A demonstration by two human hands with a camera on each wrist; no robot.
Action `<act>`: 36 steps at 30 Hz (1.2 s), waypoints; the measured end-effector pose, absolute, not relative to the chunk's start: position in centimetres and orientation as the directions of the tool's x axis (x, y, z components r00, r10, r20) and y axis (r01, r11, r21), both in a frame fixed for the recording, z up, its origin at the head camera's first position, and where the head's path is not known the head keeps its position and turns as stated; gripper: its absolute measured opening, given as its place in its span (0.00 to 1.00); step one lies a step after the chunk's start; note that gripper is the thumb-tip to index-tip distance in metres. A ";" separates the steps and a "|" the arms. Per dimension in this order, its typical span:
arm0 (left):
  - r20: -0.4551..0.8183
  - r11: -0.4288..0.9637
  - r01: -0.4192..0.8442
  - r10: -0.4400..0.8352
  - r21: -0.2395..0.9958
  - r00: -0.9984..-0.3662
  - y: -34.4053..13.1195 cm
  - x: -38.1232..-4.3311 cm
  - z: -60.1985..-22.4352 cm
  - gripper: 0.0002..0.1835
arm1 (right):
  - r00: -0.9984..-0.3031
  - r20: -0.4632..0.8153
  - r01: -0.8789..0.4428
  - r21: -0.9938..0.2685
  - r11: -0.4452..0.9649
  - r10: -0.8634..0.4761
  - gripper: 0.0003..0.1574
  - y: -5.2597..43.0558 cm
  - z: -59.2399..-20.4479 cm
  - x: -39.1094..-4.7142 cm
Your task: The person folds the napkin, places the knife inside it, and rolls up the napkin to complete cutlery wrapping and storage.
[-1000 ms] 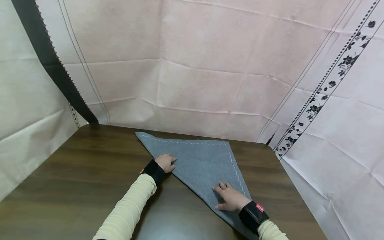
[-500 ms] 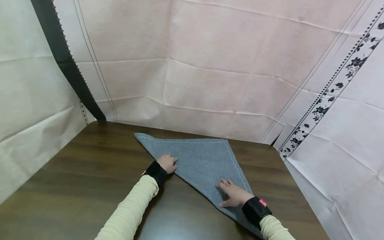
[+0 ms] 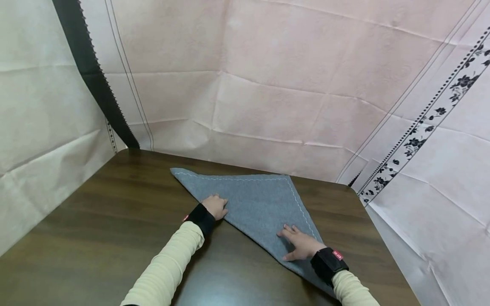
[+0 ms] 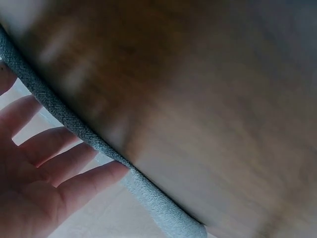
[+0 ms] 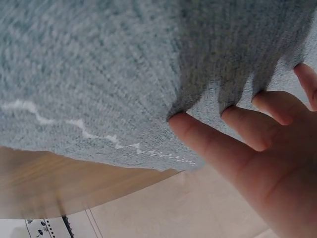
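Observation:
A grey-blue cloth (image 3: pixel 252 199) with white zigzag stitching near two edges lies folded in a triangle on the table. My left hand (image 3: pixel 215 206) rests at its long folded edge, around the middle of that edge. In the left wrist view the slightly bent fingers (image 4: pixel 74 161) of this hand reach the cloth's thick fold (image 4: pixel 74 119). Lower right on the cloth, my right hand (image 3: pixel 300 244) lies with fingers spread, palm down. Its fingertips touch the surface, as the right wrist view shows, with the stitching (image 5: pixel 99 136) to one side.
The dark brown wooden table (image 3: pixel 115 221) has rounded far corners. Behind it hangs a creased pale sheet (image 3: pixel 268 85), with a black band (image 3: pixel 95 80) at left and a floral strip (image 3: pixel 417 142) at right. The cloth's upper edge lies near the table's far edge.
The head view has shifted slightly, so the table and backdrop sit further right in it. The right hand appears a little further right and up. Both hands stay on the cloth.

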State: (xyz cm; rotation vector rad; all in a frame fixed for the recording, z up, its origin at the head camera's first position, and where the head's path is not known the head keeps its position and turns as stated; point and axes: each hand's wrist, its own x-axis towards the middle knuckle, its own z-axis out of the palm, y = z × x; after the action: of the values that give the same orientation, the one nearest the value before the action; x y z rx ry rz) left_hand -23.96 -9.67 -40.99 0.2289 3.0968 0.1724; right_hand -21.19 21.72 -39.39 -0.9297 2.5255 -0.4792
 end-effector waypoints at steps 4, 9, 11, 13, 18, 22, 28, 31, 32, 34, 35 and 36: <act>-0.012 0.985 0.144 0.146 0.095 -0.989 -9.7 -23.6 -40.9 0.20 | -0.679 -0.252 -0.536 -0.471 0.700 -0.689 0.39 21.8 -39.3 -21.4; 0.011 0.985 0.146 0.145 0.095 -0.989 -9.7 -23.1 -40.8 0.18 | -0.658 -0.246 -0.553 -0.483 0.679 -0.711 0.39 22.0 -39.3 -21.8; 0.014 0.987 0.134 0.134 0.084 -0.991 -9.6 -23.0 -40.8 0.18 | -0.651 -0.243 -0.562 -0.483 0.671 -0.719 0.39 22.1 -39.4 -21.9; 0.011 0.990 0.115 0.115 0.079 -0.993 -9.6 -22.8 -40.9 0.18 | -0.645 -0.240 -0.567 -0.486 0.665 -0.725 0.39 22.1 -39.4 -22.0; 0.000 0.993 0.086 0.086 0.078 -0.996 -9.4 -22.5 -40.9 0.17 | -0.640 -0.237 -0.567 -0.497 0.657 -0.731 0.40 22.3 -39.5 -22.2; 0.000 0.992 0.089 0.090 0.088 -0.996 -9.2 -22.0 -40.7 0.16 | -0.648 -0.230 -0.545 -0.526 0.653 -0.726 0.41 22.9 -39.9 -22.1; -0.012 0.986 0.132 0.134 0.097 -0.991 -9.0 -21.6 -40.4 0.17 | -0.745 -0.210 -0.474 -0.501 0.724 -0.633 0.44 23.3 -40.6 -21.1; -0.016 0.979 0.164 0.167 0.121 -0.986 -9.3 -21.4 -40.1 0.18 | -0.818 -0.173 -0.457 -0.384 0.803 -0.548 0.45 23.0 -40.6 -20.3; -0.020 0.977 0.171 0.175 0.131 -0.984 -9.4 -21.4 -40.0 0.18 | -0.837 -0.158 -0.452 -0.339 0.825 -0.524 0.46 22.9 -40.6 -20.1; -0.029 0.972 0.182 0.188 0.151 -0.982 -9.7 -21.4 -39.8 0.19 | -0.862 -0.141 -0.443 -0.259 0.858 -0.487 0.46 22.6 -40.5 -19.7; -0.031 0.969 0.187 0.194 0.160 -0.980 -9.9 -21.4 -39.8 0.19 | -0.868 -0.141 -0.439 -0.229 0.869 -0.475 0.46 22.5 -40.5 -19.6; -0.036 0.967 0.190 0.199 0.167 -0.979 -10.1 -21.5 -39.7 0.19 | -0.871 -0.144 -0.436 -0.213 0.874 -0.470 0.47 22.4 -40.4 -19.5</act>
State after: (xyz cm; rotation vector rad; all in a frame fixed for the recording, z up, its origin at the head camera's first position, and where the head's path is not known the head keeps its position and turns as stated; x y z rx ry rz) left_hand -21.47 -10.09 -39.75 0.3030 3.0635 0.2518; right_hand -19.53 22.41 -40.44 -0.6964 2.8541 -0.2588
